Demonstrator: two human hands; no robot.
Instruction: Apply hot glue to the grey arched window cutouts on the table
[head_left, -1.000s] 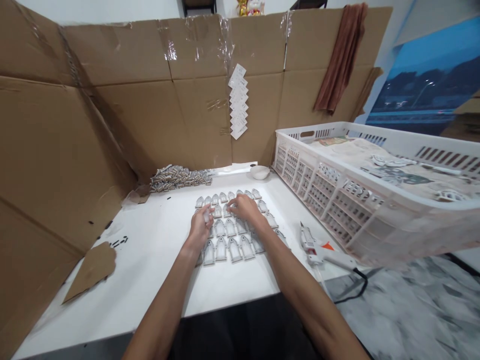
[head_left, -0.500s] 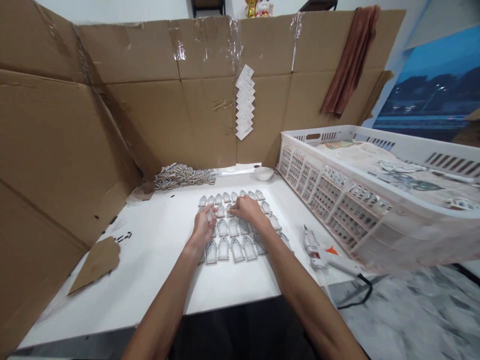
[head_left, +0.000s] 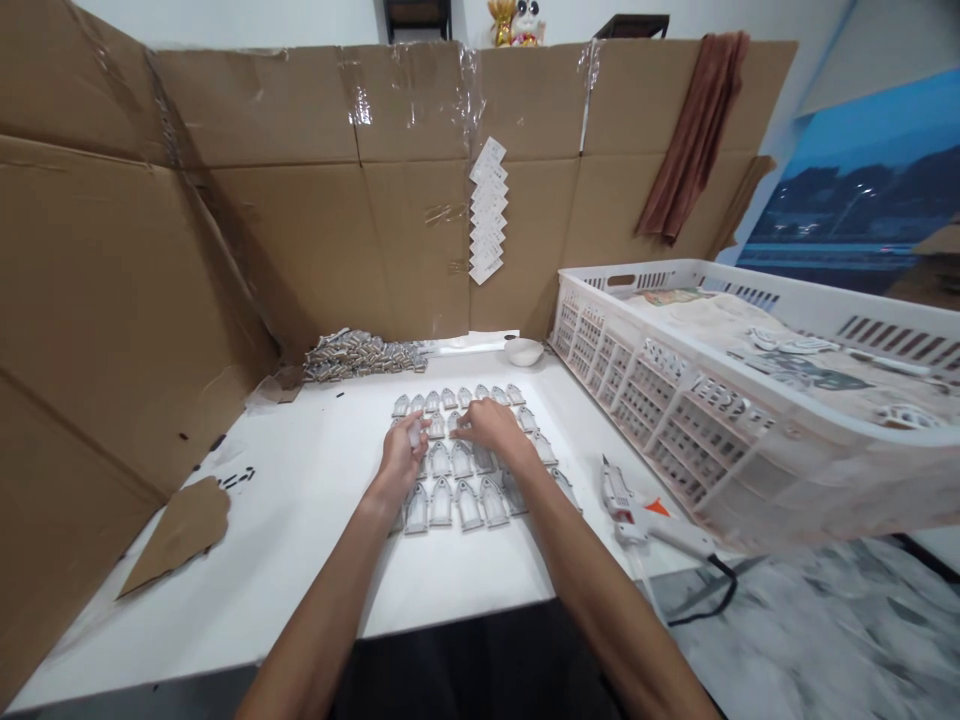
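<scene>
Several small arched pieces (head_left: 440, 502) lie in rows on the white table (head_left: 300, 540). At the left side of the second row from the back is my left hand (head_left: 403, 446), closed around a small whitish translucent item (head_left: 415, 433). My right hand (head_left: 487, 424) reaches over the same row from the right, its fingertips pinched together at one arched piece (head_left: 454, 423). Whether the fingers grip that piece or something smaller is too small to tell. My right hand and forearm hide some pieces beneath them.
A heap of small metallic cylinders (head_left: 360, 355) and a small white bowl (head_left: 523, 351) stand at the back. On the right are a glue gun (head_left: 626, 505) and a large white crate (head_left: 675, 390). Cardboard (head_left: 300, 230) walls the back and left; a cardboard scrap (head_left: 180, 530) lies left.
The view has shifted slightly, so the scene sits a little lower and further left. Both hands keep nearly the same places over the arched pieces.
</scene>
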